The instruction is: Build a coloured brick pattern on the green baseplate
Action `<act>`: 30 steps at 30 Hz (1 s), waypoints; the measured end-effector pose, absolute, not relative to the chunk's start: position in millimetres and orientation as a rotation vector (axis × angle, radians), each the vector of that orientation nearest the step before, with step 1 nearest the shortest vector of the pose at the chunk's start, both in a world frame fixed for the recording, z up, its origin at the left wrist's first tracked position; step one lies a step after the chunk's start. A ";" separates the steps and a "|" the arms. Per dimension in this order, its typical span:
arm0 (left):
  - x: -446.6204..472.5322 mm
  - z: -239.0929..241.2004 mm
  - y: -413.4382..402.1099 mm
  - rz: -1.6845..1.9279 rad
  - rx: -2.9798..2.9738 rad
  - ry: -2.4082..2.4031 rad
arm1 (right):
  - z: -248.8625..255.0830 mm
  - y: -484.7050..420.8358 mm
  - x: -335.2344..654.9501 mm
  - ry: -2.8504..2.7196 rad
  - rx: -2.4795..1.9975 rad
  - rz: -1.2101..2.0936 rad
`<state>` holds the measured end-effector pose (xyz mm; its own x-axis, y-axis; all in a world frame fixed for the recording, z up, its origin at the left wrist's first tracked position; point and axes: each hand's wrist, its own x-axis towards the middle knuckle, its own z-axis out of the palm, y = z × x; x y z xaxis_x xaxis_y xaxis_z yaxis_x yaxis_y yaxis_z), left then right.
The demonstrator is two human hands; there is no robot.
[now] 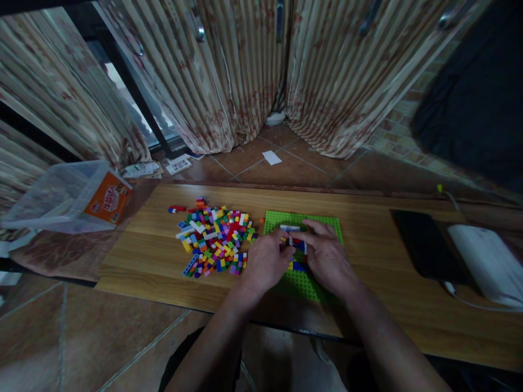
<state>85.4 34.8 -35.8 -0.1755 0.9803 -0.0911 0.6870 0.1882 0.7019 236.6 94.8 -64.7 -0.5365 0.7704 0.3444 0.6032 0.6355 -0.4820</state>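
A green studded baseplate (302, 291) lies on the wooden table under both my hands. Built on it are several building bricks, among them a white one (290, 227) near the far side and a blue one (300, 267) closer to me. My left hand (265, 261) is closed, thumb and forefinger pinching at a small pale brick (291, 240) over the plate's middle. From the other side my right hand (327, 255) curls its fingers onto the same bricks, its forefinger tip close to the left fingertips. The fingers partly hide the bricks between them.
Left of the plate spreads a pile of loose coloured bricks (216, 239). A clear plastic bin (61, 196) with an orange label stands beyond the table's left end. To the right lie a black phone (427, 245) and a white device (486, 261) with a cable. Curtains (245, 71) hang behind.
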 end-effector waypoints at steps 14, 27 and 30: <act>88.6 -35.5 34.2 0.701 1.552 1.956 | -69.3 93.4 234.5 -2.286 -1.052 0.398; 96.6 -40.5 34.2 0.716 1.586 2.036 | -67.6 89.7 229.9 -2.273 -1.092 0.388; 95.6 -44.1 33.0 0.781 1.565 1.984 | -70.0 90.8 231.0 -2.277 -1.094 0.369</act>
<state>95.6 33.0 -44.1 -0.2213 0.9748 -0.0292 0.6934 0.1783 0.6981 231.0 90.8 -70.0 -0.4952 0.7805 0.3816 0.6198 0.6252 -0.4743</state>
